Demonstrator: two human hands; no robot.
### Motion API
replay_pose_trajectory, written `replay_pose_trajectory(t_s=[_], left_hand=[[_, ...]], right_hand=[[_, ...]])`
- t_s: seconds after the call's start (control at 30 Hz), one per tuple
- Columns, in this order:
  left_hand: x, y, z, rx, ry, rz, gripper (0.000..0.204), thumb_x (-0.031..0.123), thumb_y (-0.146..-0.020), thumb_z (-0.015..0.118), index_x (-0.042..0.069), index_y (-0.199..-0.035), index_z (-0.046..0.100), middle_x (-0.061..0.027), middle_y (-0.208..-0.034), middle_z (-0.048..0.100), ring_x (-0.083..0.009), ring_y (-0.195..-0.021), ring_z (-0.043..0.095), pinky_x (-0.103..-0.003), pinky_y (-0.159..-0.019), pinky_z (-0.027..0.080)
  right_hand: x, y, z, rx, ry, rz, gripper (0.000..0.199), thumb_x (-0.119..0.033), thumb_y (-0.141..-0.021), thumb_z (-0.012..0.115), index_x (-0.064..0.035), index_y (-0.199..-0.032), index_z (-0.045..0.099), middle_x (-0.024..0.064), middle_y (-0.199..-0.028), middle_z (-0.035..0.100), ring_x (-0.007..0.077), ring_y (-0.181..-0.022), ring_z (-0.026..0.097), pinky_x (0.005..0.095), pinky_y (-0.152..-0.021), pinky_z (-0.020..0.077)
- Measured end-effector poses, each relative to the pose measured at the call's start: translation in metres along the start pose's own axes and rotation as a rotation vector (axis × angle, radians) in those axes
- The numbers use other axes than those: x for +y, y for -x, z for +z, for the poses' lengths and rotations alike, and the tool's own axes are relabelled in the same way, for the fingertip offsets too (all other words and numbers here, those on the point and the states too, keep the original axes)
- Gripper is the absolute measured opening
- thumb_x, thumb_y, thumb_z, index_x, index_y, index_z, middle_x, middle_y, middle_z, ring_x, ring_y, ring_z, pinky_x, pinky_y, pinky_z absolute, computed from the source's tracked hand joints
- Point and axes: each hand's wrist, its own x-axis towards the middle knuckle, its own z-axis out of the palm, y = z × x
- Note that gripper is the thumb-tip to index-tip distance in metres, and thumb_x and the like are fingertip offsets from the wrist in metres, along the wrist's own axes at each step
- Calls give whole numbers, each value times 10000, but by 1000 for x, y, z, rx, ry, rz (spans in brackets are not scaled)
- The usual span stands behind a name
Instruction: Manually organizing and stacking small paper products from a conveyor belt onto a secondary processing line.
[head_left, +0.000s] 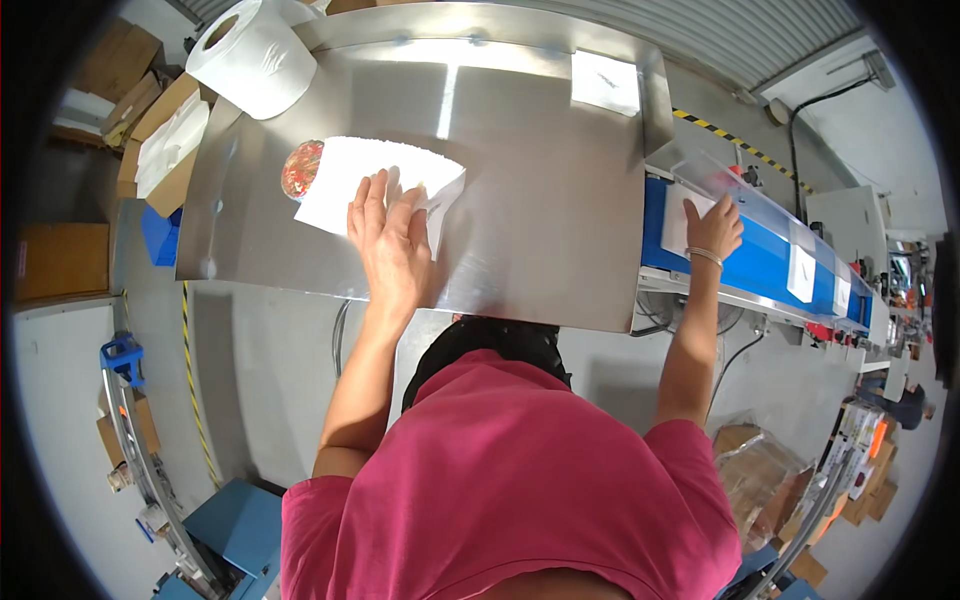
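Observation:
My left hand lies with its fingers stretched out on a fanned stack of white sheets on the steel table. A round object with a red pattern sticks out at the stack's left edge, partly covered by it. To the right, my right hand is over the blue conveyor belt, thumb and fingers apart. Its thumb touches a flat white packet on the near end of the belt. Further along, another white packet rides on the belt, with one more beyond it.
A large white roll stands at the table's far left corner. One white packet lies at the far right of the steel table. A clear cover runs along the conveyor's far side. An open cardboard box stands left.

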Motion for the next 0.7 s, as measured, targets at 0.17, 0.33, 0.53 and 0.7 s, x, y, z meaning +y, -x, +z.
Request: replay_pose_trajectory(t_s=[0.17,0.33,0.53,0.7], left_hand=[[0,-1,-1,-24,34,-24,226,1,-756,650,71,-971,663,-184,-1363,433,-381,-1325,314,-524,-1090,170],[-1,-6,-5,-109,84,21,266,30,-768,661,89,-1027,652,-194,-1370,422,-382,-1354,265,-524,-1101,135],[-15,-12,-10,-83,-13,-27,360,95,-823,635,46,-1177,591,-202,-1386,402,-390,-1327,306,-511,-1089,197],[-19,-7,-6,-24,-57,32,293,51,-824,612,33,-1116,631,-205,-1328,467,-396,-1267,388,-511,-1058,270]], right_hand=[[-132,39,-12,-311,-851,-777,604,-305,-736,766,-50,-1223,516,113,-1184,559,293,-1096,538,393,-917,440],[-228,72,-29,-747,-991,-865,605,-297,-793,723,-17,-1268,472,94,-1352,424,239,-1090,520,340,-915,428],[-181,58,-11,-949,-1358,-167,433,-370,-889,604,30,-1054,575,108,-965,622,156,-879,566,303,-789,460],[-77,28,-5,-456,-743,-57,505,-432,-866,589,39,-1048,580,254,-997,626,404,-929,600,421,-804,469]])
